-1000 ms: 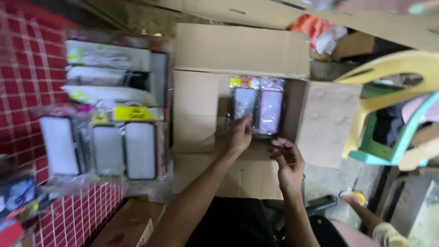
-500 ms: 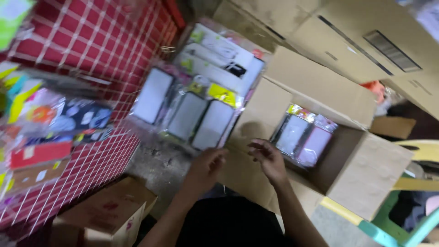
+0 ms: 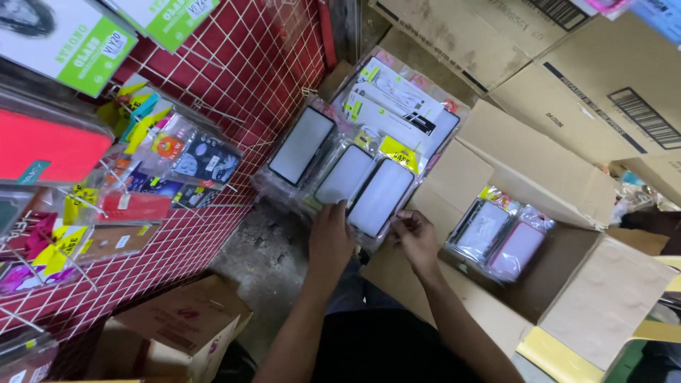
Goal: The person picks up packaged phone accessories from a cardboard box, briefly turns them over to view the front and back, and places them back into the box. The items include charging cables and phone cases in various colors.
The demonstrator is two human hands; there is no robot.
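Both bare forearms extend forward and up, roughly parallel, elbows low near the torso. Left hand (image 3: 330, 240): back facing up, fingers curled forward, tips hidden. Right hand (image 3: 415, 237): just beside it, fingers bent, thumb and forefinger pinched together.

Red wire grid (image 3: 234, 85), brown cardboard box (image 3: 567, 234) (pink-edged packs (image 3: 516, 250)), yellow-labelled white cases (image 3: 381, 197)

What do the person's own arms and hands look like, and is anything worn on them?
Both forearms are bare as far as the picture shows: no sleeve reaches them. The left hand and the right hand wear no gloves. I see no watch, bracelet or ring on either, though the fingers are small in this view. Below the arms there is dark clothing, plain and black.
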